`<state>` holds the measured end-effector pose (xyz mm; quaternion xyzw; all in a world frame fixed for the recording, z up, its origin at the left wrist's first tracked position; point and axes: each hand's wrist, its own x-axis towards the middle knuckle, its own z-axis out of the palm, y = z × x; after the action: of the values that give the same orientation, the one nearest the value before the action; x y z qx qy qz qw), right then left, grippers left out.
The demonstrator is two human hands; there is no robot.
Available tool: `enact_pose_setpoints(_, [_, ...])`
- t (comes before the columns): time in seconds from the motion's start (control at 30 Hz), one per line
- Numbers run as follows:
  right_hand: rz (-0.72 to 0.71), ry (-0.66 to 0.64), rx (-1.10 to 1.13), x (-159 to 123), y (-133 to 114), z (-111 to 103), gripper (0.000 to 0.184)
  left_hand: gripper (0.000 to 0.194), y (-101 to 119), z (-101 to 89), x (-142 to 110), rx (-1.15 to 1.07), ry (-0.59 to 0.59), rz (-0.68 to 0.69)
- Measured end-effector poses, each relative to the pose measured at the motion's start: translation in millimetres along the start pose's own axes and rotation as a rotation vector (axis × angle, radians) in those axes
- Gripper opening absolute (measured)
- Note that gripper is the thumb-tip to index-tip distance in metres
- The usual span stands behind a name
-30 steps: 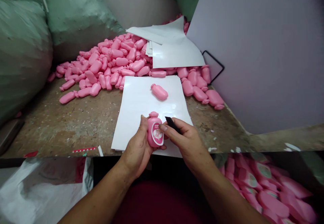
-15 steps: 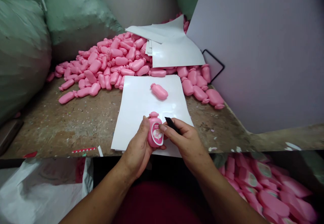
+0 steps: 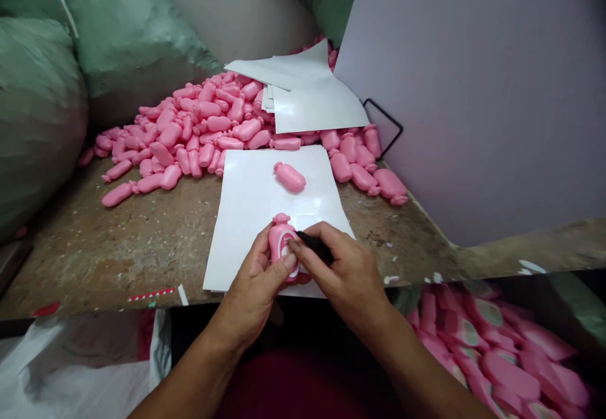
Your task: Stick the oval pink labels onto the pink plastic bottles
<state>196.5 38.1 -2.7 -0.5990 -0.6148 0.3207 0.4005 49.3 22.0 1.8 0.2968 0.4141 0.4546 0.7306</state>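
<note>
A small pink bottle point(image 3: 279, 236) stands upright in my left hand point(image 3: 253, 283), its neck pointing away from me. My left thumb lies across the lower part of its oval label point(image 3: 287, 242). My right hand point(image 3: 348, 271) is closed around a dark, pointed tool point(image 3: 315, 247), perhaps a blade or knife; its exact kind is unclear. The right thumb and fingertip touch the label's right side. Beneath both hands is a stack of glossy white sheets point(image 3: 237, 217), and another pink bottle point(image 3: 290, 178) lies on it.
A heap of pink bottles point(image 3: 208, 110) covers the table's back, with more white sheets point(image 3: 317, 106) on top. Green sacks point(image 3: 127, 34) stand behind. A pale panel point(image 3: 473, 103) rises at right. Labelled bottles point(image 3: 502, 362) fill a space below right; a white bag point(image 3: 95, 362) hangs below left.
My left thumb has moved from the bottle's side onto the lower label. The right hand and dark tool have closed in on the label. The view has shifted slightly.
</note>
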Motion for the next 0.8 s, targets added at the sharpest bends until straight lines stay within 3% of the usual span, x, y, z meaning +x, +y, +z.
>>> enact_pose_setpoints(0.13, [0.077, 0.045, 0.165, 6.8, 8.5, -6.1, 0.028, 0.06, 1.3, 0.8, -3.2, 0.026, -0.042, -0.037])
enact_pose_setpoints(0.23, [0.056, -0.067, 0.35, 10.2, 5.3, -5.0, 0.026, 0.065, 1.9, 3.6, -4.8, 0.007, -0.076, -0.044])
enact_pose_setpoints(0.37, [0.07, -0.197, 0.399, 14.3, -0.3, 2.7, 0.027, 0.067, 3.7, 0.0, -6.8, 0.007, -0.096, -0.074])
enact_pose_setpoints(0.47, [0.064, -0.186, 0.484, 18.5, 4.1, 7.1, 0.024, 0.071, 4.5, -7.2, -7.0, -0.043, -0.126, -0.15])
enact_pose_setpoints(0.67, [0.06, -0.114, 0.467, 21.4, 14.6, 4.9, 0.022, 0.05, 8.7, -2.8, 5.9, -0.203, -0.073, -0.182])
enact_pose_setpoints(0.73, [0.052, -0.085, 0.411, 22.8, 17.9, -0.3, 0.023, 0.05, 17.9, -15.0, -2.3, -0.106, -0.014, -0.178])
enact_pose_setpoints(0.8, [0.04, -0.053, 0.338, 27.2, 23.3, -7.4, 0.024, 0.052, 27.7, -54.5, -28.4, 0.079, 0.079, -0.195])
